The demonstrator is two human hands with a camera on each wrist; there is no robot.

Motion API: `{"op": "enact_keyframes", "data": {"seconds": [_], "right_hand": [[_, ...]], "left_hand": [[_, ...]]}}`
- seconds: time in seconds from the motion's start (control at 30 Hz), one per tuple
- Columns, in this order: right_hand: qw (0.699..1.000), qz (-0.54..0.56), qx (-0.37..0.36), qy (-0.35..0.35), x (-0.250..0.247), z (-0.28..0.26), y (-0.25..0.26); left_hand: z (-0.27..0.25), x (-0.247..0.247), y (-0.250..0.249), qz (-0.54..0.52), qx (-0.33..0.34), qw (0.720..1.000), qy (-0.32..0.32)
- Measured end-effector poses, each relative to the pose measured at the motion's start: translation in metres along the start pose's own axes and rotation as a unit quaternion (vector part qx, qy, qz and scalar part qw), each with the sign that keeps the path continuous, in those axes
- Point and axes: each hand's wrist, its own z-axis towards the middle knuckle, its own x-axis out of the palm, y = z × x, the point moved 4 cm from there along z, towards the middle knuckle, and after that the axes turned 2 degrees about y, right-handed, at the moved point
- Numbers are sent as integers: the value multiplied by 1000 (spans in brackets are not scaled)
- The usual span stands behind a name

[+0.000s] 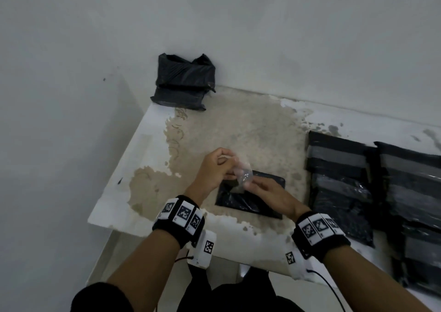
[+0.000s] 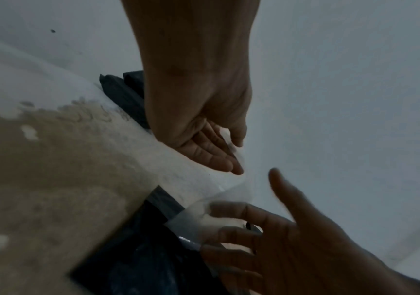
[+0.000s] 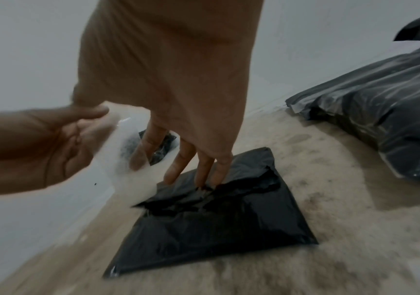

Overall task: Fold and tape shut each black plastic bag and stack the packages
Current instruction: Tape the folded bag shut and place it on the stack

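A folded black plastic bag (image 1: 253, 202) lies flat on the worn table in front of me. Above it my left hand (image 1: 214, 168) pinches the upper end of a clear tape strip (image 1: 244, 175) between thumb and fingers. The strip hangs down towards the bag's folded flap (image 3: 211, 191). My right hand (image 1: 267, 192) has straight, spread fingers (image 3: 204, 171). Its middle fingers press the flap down, and its index finger touches the tape's (image 3: 125, 151) lower part. In the left wrist view the tape (image 2: 204, 217) lies across the right hand's fingers (image 2: 231, 231), with the thumb held apart.
Two taped black packages (image 1: 183, 82) are stacked at the table's back left corner against the wall. Several larger black bags with grey strips (image 1: 338, 182) lie overlapping on the right. The table's front edge (image 1: 167, 233) is near my wrists.
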Motion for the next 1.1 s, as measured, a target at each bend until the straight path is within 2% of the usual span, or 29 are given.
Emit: {"op": "enact_keyframes", "data": {"seconds": [0.1, 0.27, 0.43, 0.57, 0.77, 0.87, 1.1], "right_hand": [[997, 51, 17, -53, -11, -4, -15], [988, 106, 48, -97, -25, -22, -34], [980, 122, 66, -146, -35, -31, -56], [960, 153, 105, -210, -38, -26, -72], [933, 202, 153, -255, -34, -24, -76], [931, 197, 161, -263, -31, -24, -79], [937, 149, 166, -268, -28, -24, -86]], "left_hand": [[8, 7, 12, -31, -15, 999, -36], [10, -1, 38, -31, -46, 991, -121], [4, -4, 64, -72, -94, 982, -147], [-4, -2, 79, -110, -121, 975, -150], [-9, -6, 93, -23, -127, 980, -150], [-9, -11, 101, 28, -148, 978, -144], [-4, -16, 103, 95, -149, 976, -124]]}}
